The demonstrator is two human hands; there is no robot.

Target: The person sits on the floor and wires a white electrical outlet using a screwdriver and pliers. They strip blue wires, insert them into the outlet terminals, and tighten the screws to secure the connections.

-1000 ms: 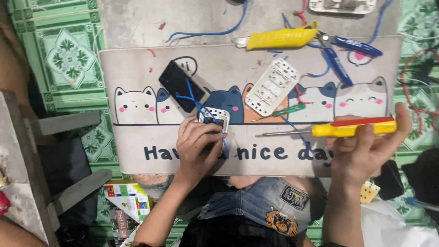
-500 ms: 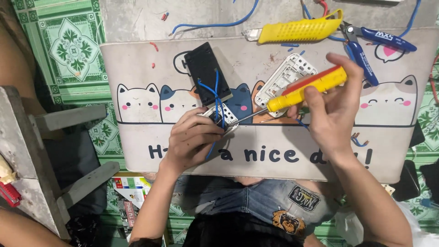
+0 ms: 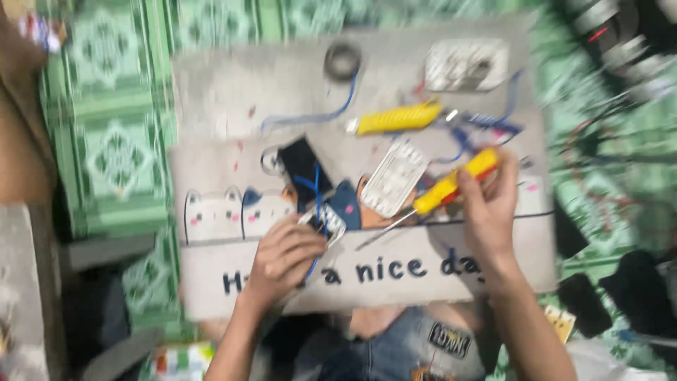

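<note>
Your left hand (image 3: 282,257) is gripping the small switch module (image 3: 326,224) on the cat-print mat (image 3: 211,275), blue wires (image 3: 315,190) attached. Your right hand (image 3: 488,204) is clasping the yellow screwdriver (image 3: 444,189), its tip nearing the module; fastening looks unfinished.

Glossy yellow plastic on the screwdriver handle (image 3: 451,185), thin bare metal on its shaft. Matt, soft-looking cloth on the printed mat (image 3: 395,282). White plastic, smooth, on the switch plate (image 3: 393,178).
</note>
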